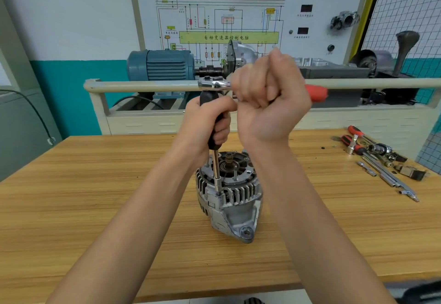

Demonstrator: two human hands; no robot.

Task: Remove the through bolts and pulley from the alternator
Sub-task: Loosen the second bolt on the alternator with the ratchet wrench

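Note:
A silver alternator stands on the wooden workbench, its bare shaft end pointing up. A long socket driver with a black handle stands upright on a bolt at the housing's left rim. My left hand grips that black handle. A ratchet wrench with a red grip sits on top of the driver. My right hand is curled round the ratchet's handle. No pulley is visible on the alternator.
Several ratchets, extension bars and sockets lie at the bench's right side. Behind the bench stand a railing, a blue electric motor and a wiring-diagram board. A wire mesh panel stands at the far right.

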